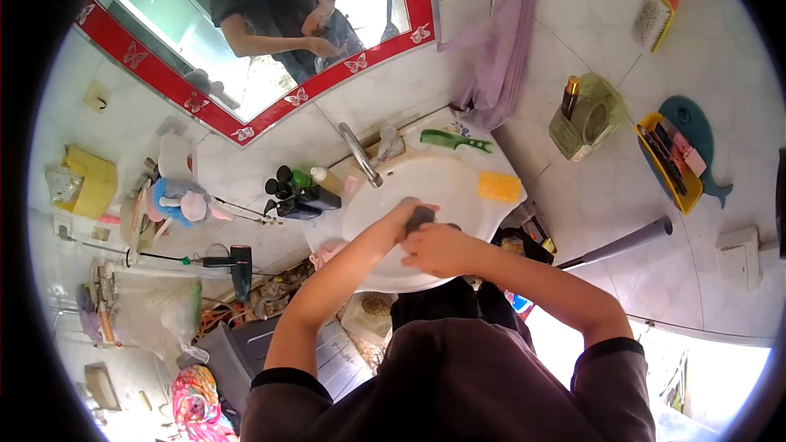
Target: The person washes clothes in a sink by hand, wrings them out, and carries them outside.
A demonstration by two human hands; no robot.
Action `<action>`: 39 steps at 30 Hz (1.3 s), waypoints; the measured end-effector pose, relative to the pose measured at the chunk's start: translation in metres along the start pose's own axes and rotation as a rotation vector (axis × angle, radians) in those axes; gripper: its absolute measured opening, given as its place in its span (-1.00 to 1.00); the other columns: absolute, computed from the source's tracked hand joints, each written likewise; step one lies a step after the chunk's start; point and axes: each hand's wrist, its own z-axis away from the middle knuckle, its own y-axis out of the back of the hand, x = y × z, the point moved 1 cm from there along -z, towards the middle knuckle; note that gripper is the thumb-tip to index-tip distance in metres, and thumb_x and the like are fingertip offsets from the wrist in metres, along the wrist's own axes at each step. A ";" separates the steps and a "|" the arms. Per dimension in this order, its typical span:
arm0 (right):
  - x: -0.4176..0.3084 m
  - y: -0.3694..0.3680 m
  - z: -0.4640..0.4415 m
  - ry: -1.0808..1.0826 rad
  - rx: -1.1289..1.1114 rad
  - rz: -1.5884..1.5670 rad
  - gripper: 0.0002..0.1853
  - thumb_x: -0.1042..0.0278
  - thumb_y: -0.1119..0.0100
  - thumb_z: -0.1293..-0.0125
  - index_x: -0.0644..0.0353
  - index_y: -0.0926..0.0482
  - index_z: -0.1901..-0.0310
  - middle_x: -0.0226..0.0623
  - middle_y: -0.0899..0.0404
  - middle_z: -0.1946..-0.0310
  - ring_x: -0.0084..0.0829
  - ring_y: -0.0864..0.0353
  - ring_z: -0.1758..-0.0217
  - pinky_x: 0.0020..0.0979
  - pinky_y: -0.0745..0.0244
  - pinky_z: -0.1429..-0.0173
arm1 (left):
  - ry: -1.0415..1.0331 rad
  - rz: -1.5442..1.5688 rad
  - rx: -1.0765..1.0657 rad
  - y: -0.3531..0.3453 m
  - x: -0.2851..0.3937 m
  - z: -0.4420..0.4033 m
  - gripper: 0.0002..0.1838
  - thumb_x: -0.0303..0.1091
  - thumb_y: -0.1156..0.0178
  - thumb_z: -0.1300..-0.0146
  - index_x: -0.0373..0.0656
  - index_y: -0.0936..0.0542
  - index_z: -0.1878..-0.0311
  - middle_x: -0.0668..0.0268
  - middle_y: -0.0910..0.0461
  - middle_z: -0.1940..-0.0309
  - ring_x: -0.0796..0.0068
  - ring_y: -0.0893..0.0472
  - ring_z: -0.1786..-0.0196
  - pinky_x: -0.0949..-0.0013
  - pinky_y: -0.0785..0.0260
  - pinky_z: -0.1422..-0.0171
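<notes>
Over the white sink basin (458, 188), my left hand (403, 217) is wrapped round a dark grey object (421, 218) that looks like cloth or a sponge. Close beside it on the right, my right hand (438, 251) has its fingers bent against the lower side of the same object. A small dark bit shows behind the right hand. The chrome faucet (360, 154) stands at the back of the basin, above the left hand. On the rim lie a green comb (455, 142) and a yellow sponge (499, 187).
Dark bottles (296, 196) crowd the left rim. A red-framed mirror (270, 127) hangs behind the sink. Wall holders (588, 119) and a purple mesh cloth (503, 49) are at the right. A hair dryer (240, 272) hangs at the left.
</notes>
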 end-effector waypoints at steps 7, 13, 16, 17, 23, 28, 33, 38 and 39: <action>0.004 0.024 0.014 -0.932 0.407 -0.484 -0.82 0.22 -0.04 -0.11 0.13 -0.42 0.34 -0.36 -0.43 0.38 -0.45 -0.42 0.26 -0.43 -0.33 0.23 | -0.638 0.097 -0.203 0.037 -0.027 -0.008 -0.80 -0.32 0.17 -0.26 -0.19 -0.39 0.19 0.26 -0.42 0.29 0.34 -0.42 0.22 0.27 -0.29 0.05; 0.014 -0.011 0.058 -1.061 0.491 -1.300 -0.44 -0.15 0.13 -0.22 0.27 -0.42 0.09 -0.34 -0.45 0.15 -0.58 -0.40 0.13 -0.54 -0.28 0.01 | -0.491 0.748 0.134 -0.027 0.002 0.092 -0.64 -0.17 0.35 -0.36 -0.24 -0.37 0.24 0.22 -0.43 0.26 0.35 -0.42 0.19 0.26 -0.28 -0.02; -0.008 0.002 0.052 -1.073 0.266 -1.709 -0.44 -0.18 0.04 -0.17 0.26 -0.41 0.12 -0.36 -0.42 0.24 -0.60 -0.34 0.18 -0.54 -0.28 0.05 | -0.944 0.663 0.230 -0.035 0.005 0.109 -0.57 -0.08 0.38 -0.36 -0.19 -0.34 0.39 0.28 -0.43 0.40 0.38 -0.43 0.31 0.29 -0.32 0.09; -0.011 0.003 0.051 -0.976 0.141 -1.662 -0.40 -0.20 -0.02 -0.12 0.26 -0.40 0.09 -0.35 -0.44 0.22 -0.60 -0.37 0.17 -0.54 -0.30 0.06 | -1.154 0.438 0.338 -0.040 0.007 0.118 -0.56 -0.06 0.39 -0.36 -0.19 -0.30 0.44 0.27 -0.41 0.44 0.41 -0.41 0.34 0.32 -0.30 0.11; -0.004 0.014 0.060 -1.035 0.045 -1.685 -0.33 -0.04 -0.21 0.02 0.31 -0.34 -0.02 -0.30 -0.49 0.22 -0.51 -0.48 0.22 -0.52 -0.41 0.14 | -1.591 -0.288 0.630 -0.019 0.004 0.150 -0.49 -0.05 0.37 -0.36 -0.22 -0.25 0.59 0.18 -0.41 0.58 0.45 -0.41 0.43 0.44 -0.23 0.26; -0.028 0.040 0.040 -0.888 0.346 -2.101 -0.29 0.23 -0.16 0.13 0.38 -0.23 -0.10 -0.20 -0.44 0.10 -0.40 -0.44 0.10 -0.44 -0.34 -0.01 | -1.417 -0.685 0.173 -0.013 -0.004 0.161 -0.52 0.04 -0.03 -0.15 -0.29 -0.43 0.20 0.13 -0.48 0.21 0.32 -0.46 0.10 0.35 -0.20 -0.08; -0.058 0.054 0.006 -0.854 0.392 -1.979 -0.21 0.26 -0.19 0.28 0.46 -0.22 -0.07 -0.05 -0.40 0.08 -0.31 -0.45 0.07 -0.41 -0.33 -0.06 | -1.086 -0.474 -0.411 -0.042 -0.045 0.145 -0.09 0.00 -0.36 0.18 -0.26 -0.18 -0.19 0.19 -0.28 -0.13 0.24 -0.28 -0.18 0.28 0.00 -0.28; -0.031 0.019 0.023 -0.732 0.470 -2.173 -0.39 0.20 -0.10 0.10 0.43 -0.29 0.02 -0.07 -0.42 0.18 -0.32 -0.44 0.14 -0.42 -0.34 0.03 | -0.940 -0.719 0.013 -0.019 -0.060 0.141 -0.32 -0.21 -0.36 0.20 -0.21 -0.33 -0.04 0.15 -0.49 0.17 0.26 -0.50 0.09 0.34 -0.29 -0.01; -0.024 0.013 0.021 -0.687 0.547 -2.204 -0.43 0.18 -0.06 0.07 0.43 -0.31 0.05 -0.07 -0.43 0.26 -0.33 -0.46 0.23 -0.44 -0.37 0.13 | -0.790 -0.794 0.181 -0.011 -0.059 0.141 -0.40 -0.27 -0.34 0.19 -0.21 -0.37 0.02 0.14 -0.53 0.29 0.26 -0.55 0.19 0.35 -0.34 0.09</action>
